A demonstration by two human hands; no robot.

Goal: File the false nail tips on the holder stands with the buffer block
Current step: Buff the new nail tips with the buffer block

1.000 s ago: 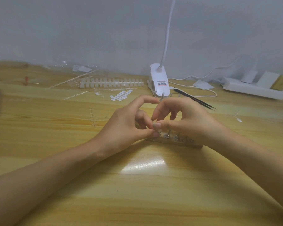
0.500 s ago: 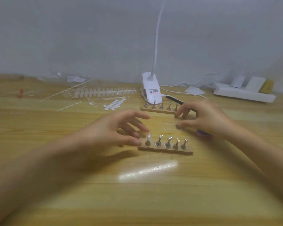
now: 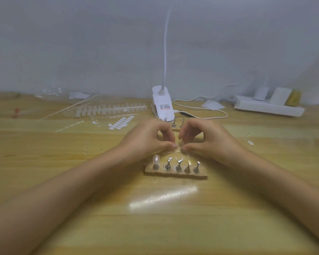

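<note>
Left grip (image 3: 149, 138) and right grip (image 3: 207, 138) have met behind the wooden five-peg holder strip (image 3: 175, 173), both pinching a small clear piece (image 3: 179, 148); one pearly nail tip (image 3: 156, 160) mounted, no filing yet.

wooden table (image 3: 44, 181) bears holder stand (image 3: 175, 173), clip lamp (image 3: 162, 105), power strip (image 3: 267, 107).

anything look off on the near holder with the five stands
Yes: on the near holder, only the leftmost stand carries a nail tip; the other four stands are bare metal. No buffer block is in view. The left hand and right hand pinch a small clear piece just behind it, too blurred to identify.
</note>
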